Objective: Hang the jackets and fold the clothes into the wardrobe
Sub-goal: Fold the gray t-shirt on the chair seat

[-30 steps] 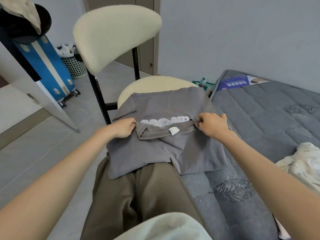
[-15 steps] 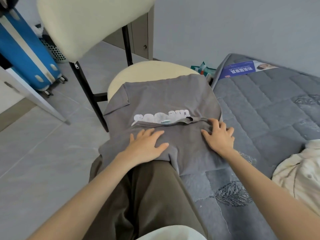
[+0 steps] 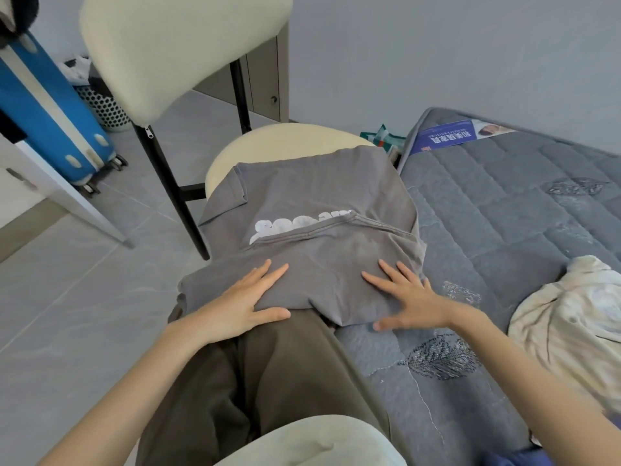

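The person is sitting with a grey T-shirt point(image 3: 319, 196) spread across the knees and the chair seat point(image 3: 285, 139) at 12 o'clock. Its right edge is lapping onto the mattress point(image 3: 504, 213).

- Left hand point(image 3: 245, 304): lying flat on the near part of the shirt, fingers straight and spread, gripping nothing.
- Right hand point(image 3: 410, 301): likewise flat and wide, pressing the shirt's near right corner.

Progress, as judged: the shirt is partly folded. One layer is lying doubled over the white lettering, and the hands are smoothing it. Further folds appear to be needed before it is compact.

A crumpled cream garment point(image 3: 564, 317) is waiting unfolded on the mattress at 3 o'clock. No hung jackets are in view and nothing is seen stowed – most of the task appears to lie ahead. A blue suitcase point(image 3: 43, 116) is standing at 10 o'clock.
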`<state>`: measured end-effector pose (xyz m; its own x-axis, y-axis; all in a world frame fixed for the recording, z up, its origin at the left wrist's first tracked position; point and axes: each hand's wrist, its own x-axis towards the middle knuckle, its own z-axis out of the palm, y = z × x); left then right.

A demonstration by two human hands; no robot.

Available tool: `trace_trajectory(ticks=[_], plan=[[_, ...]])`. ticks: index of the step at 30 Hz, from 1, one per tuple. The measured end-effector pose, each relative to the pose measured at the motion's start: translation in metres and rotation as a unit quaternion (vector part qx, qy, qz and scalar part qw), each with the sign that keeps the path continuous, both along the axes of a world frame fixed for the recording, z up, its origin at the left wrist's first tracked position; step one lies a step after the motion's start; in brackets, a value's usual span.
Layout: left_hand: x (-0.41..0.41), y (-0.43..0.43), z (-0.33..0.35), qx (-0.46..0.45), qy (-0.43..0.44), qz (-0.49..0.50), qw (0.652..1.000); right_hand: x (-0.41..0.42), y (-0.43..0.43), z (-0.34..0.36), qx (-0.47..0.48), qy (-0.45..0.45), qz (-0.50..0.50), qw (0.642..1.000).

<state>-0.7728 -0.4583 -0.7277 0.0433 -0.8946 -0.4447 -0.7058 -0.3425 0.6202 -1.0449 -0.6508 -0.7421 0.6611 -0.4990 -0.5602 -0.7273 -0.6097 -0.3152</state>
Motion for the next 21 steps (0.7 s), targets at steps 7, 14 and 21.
trace_trajectory(ticks=[7,14,21], plan=[[0.011,0.020,-0.002,-0.068,-0.072,0.021,0.995,-0.023,0.015,-0.015,-0.209,0.028,0.083,0.974],[0.013,0.019,0.020,-0.064,-0.286,0.022,0.956,0.000,-0.007,0.038,-0.340,-0.103,-0.026,0.934],[0.051,-0.046,0.090,-0.109,-0.358,0.074,0.924,0.043,-0.069,0.127,-0.349,-0.107,-0.045,0.930]])
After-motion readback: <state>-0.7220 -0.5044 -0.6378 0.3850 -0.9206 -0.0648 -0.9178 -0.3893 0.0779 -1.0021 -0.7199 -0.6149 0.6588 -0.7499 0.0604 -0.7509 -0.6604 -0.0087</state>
